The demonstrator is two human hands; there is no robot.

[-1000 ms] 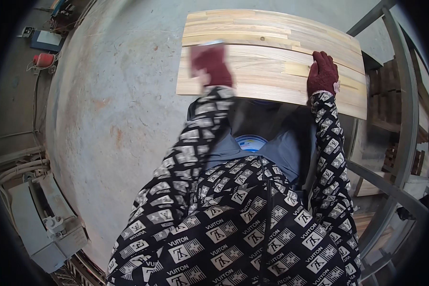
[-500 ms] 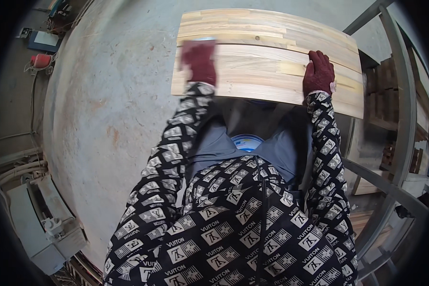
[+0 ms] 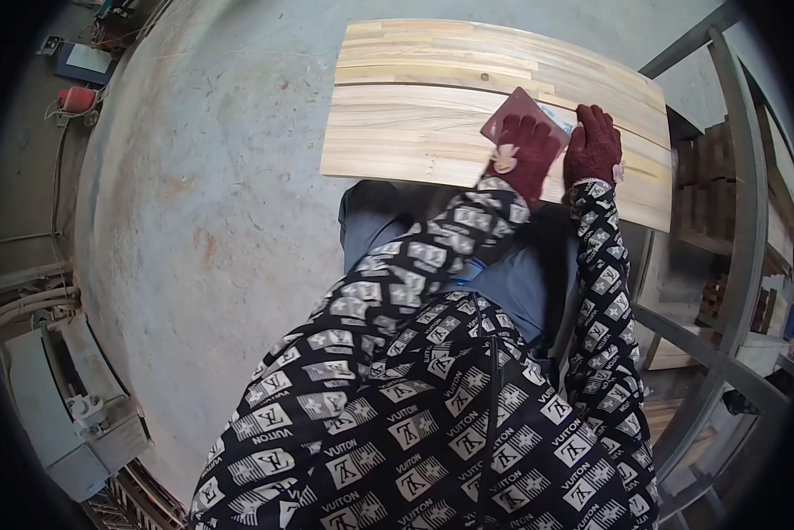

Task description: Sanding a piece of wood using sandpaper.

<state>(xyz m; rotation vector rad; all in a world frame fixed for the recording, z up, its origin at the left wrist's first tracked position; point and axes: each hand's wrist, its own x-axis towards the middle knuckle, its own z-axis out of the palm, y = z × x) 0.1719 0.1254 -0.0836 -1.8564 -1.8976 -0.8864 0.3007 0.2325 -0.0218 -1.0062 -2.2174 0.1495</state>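
A pale wooden panel (image 3: 401,132), made of glued strips, lies in front of me above my knees. My left hand (image 3: 527,159), in a dark red knit glove, presses a reddish-brown sheet of sandpaper (image 3: 517,103) against the right half of the panel. A whitish-blue patch shows along the sheet's right edge. Close beside it, my right hand (image 3: 593,148) in a matching glove rests on the panel with its fingers stretched forward, holding nothing. The glove and sheet hide the wood beneath them.
At the right stands a grey metal frame (image 3: 743,177), with stacked wood (image 3: 710,172) behind it. A grey machine (image 3: 75,406) is at the lower left. Farther off on the left are a red object (image 3: 77,99) and a blue box (image 3: 83,64) on the floor. Bare concrete (image 3: 203,194) lies left of the panel.
My left hand has swept right with the sandpaper, from the panel's left end to beside my right hand. The right hand stays at nearly the same place on the wood.
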